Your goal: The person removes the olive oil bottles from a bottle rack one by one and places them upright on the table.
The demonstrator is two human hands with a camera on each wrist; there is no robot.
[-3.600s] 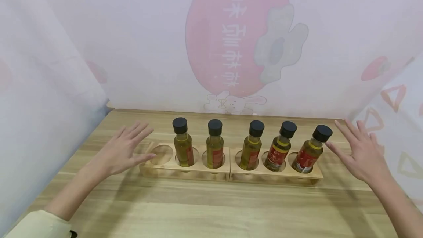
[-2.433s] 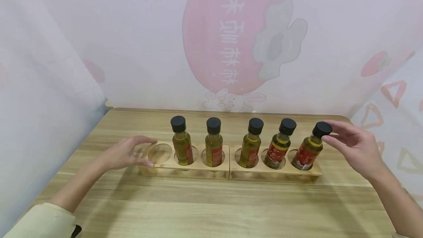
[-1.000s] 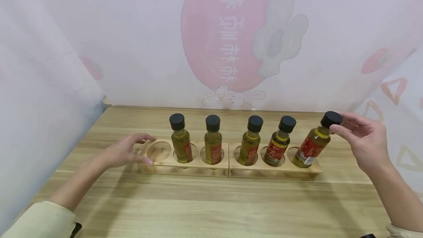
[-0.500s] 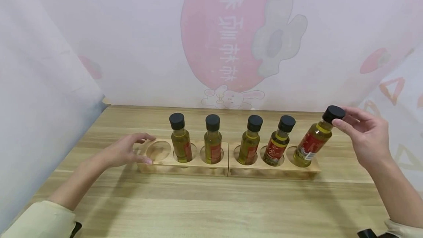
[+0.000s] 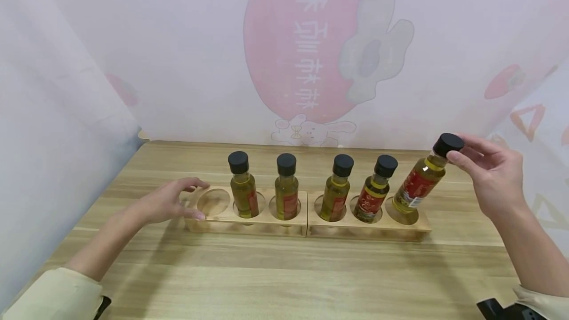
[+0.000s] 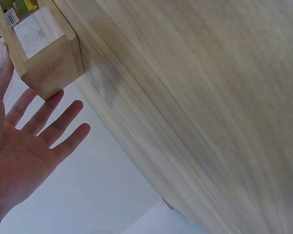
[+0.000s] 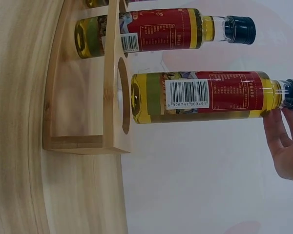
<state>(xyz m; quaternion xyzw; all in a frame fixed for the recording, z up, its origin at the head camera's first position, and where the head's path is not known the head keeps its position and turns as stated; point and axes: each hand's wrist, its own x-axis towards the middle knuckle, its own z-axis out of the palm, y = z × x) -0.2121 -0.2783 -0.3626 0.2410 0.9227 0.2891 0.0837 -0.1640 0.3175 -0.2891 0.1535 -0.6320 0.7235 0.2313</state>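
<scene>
Your right grip (image 5: 495,177) pinches an oil bottle (image 5: 420,181) above the right rack (image 5: 369,226); your left grip (image 5: 169,204), spread, touches the left rack (image 5: 266,220); each rack holds two bottles (image 5: 243,199).

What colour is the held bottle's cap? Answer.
Black; the cap shows best in the head view.

Curtained-off tabletop nook, strawberry-print cloth (image 5: 195,53) behind, pale side drapes (image 5: 49,132), wood-grain table (image 5: 266,275)
</scene>
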